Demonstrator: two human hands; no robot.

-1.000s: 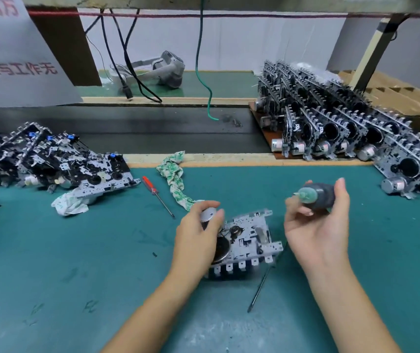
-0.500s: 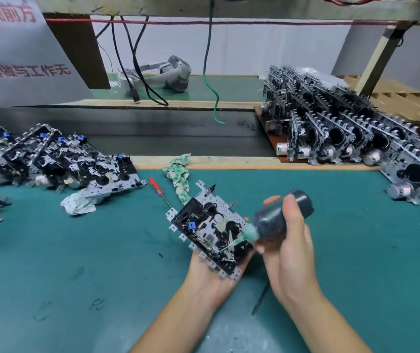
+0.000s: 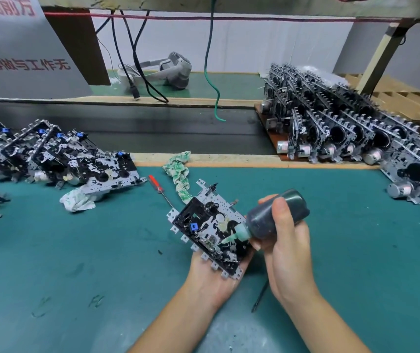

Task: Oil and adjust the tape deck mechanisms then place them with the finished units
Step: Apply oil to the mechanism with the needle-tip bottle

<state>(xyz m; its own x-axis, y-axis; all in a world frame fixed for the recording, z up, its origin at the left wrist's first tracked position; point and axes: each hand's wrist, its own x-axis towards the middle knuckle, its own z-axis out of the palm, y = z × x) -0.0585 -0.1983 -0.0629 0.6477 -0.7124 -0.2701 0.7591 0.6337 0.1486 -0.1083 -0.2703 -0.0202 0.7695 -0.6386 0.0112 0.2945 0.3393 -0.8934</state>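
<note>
One deck (image 3: 210,231), metal frame with black parts and a blue tab, tilted face-up above the mat (image 3: 76,250), cradled from beneath in the left hand (image 3: 215,275). Gripped in the right hand (image 3: 286,247): dark bottle (image 3: 274,217), green nozzle touching the mechanism. Open mat left and right; screwdriver (image 3: 158,186) and rag (image 3: 179,174) just behind

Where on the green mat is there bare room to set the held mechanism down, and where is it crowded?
Bare mat lies right of the right hand, below the upright finished units. Another bare patch sits lower left, below the rag. It is crowded at the far left by the pile of mechanisms.
</note>
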